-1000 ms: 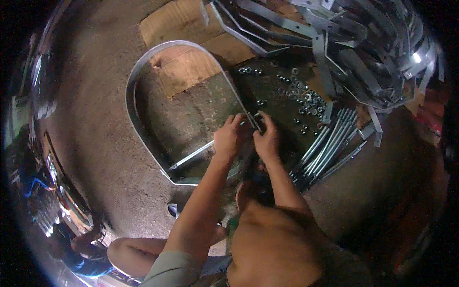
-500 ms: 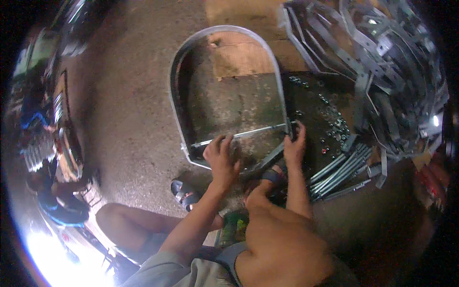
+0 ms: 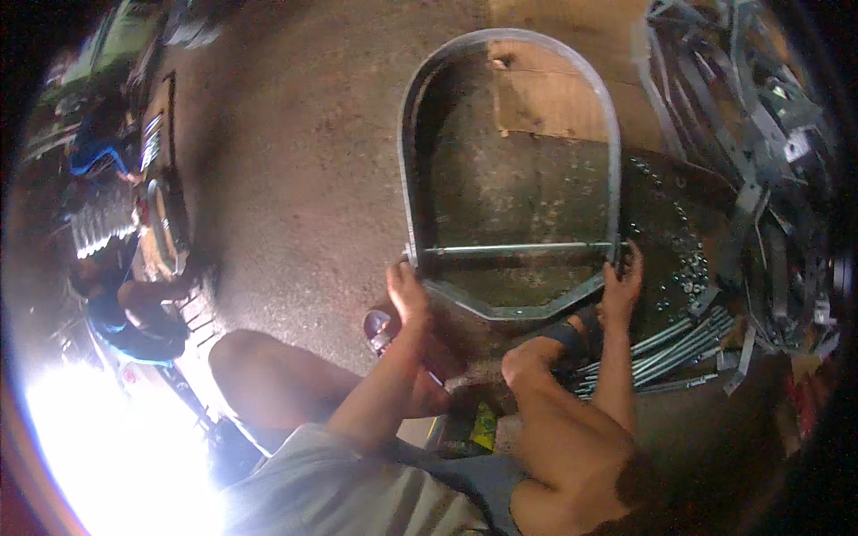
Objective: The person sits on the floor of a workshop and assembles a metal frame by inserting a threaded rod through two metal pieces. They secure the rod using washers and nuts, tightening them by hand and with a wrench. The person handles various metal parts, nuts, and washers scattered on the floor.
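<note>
Hands hold a bent metal band [image 3: 509, 179] lying on the floor [image 3: 295, 179]: the left hand [image 3: 407, 290] has its grip closed on the band's near left corner, the right hand [image 3: 621, 284] on its near right corner. A threaded rod [image 3: 514, 249] spans both sides. Loose nuts [image 3: 684, 259] lie just right, beside more rods [image 3: 666, 350].
</note>
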### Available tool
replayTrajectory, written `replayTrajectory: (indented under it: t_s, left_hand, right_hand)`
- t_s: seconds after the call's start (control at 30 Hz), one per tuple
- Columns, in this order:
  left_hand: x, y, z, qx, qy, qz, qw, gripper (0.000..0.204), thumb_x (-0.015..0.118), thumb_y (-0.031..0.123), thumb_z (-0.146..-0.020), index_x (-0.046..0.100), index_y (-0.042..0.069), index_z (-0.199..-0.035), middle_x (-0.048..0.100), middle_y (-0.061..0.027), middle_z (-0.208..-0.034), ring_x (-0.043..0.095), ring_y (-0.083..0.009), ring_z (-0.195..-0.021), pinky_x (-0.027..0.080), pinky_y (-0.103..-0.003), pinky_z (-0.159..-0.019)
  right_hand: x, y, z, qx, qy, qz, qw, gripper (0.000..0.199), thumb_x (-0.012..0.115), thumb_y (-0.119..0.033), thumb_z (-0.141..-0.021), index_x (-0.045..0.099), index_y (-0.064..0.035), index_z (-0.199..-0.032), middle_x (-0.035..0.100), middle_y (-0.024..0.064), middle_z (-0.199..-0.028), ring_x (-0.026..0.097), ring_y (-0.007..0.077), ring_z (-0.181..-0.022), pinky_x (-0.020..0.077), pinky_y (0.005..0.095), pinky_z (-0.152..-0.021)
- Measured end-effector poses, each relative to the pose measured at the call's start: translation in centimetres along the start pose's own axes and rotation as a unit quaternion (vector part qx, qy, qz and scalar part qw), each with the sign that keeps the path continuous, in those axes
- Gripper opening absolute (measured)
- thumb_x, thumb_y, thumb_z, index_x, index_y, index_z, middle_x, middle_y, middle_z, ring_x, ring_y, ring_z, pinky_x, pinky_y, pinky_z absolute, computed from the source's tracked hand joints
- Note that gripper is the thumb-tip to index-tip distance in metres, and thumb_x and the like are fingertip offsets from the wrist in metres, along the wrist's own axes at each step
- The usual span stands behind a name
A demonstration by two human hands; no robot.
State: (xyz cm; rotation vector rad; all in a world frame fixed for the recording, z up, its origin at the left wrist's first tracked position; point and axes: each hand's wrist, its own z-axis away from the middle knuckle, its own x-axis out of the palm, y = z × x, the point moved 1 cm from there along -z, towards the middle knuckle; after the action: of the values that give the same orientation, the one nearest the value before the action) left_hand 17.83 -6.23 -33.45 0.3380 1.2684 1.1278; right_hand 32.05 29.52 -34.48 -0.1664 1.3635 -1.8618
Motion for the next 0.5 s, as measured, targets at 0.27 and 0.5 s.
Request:
replayTrajectory:
  t_s: [0.27,0.5]
  left_hand:
    - [-1.5,-1.3,-3.7,-0.032,-0.078,0.124,0.989,0.031,0.057,0.025,-0.099,0.064,0.000,-0.117,0.068,-0.0081,-0.095,0.060,-0.0184,-0.083,0.050,-0.034,-0.075]
    - [-2.0,-0.6,-7.9,-0.052,-0.190,-0.004,0.980,0.035,0.063,0.025,-0.093,0.069,0.008,-0.123,0.071,-0.0086,-0.104,0.065,-0.0179,-0.089,0.053,-0.032,-0.079]
  right_hand:
    - [1.3,-1.2,0.6,-0.045,0.002,-0.037,0.998,0.058,0.059,0.006,-0.090,0.043,-0.0050,-0.145,0.055,0.0130,-0.135,0.055,0.0244,-0.121,0.0413,0.0370,-0.104]
    - [0.6,-2.1,0.6,-0.021,0.026,-0.009,0.999,0.055,0.065,0.000,-0.086,0.050,-0.0016,-0.139,0.058,0.0144,-0.132,0.055,0.0269,-0.123,0.0419,0.0400,-0.106]
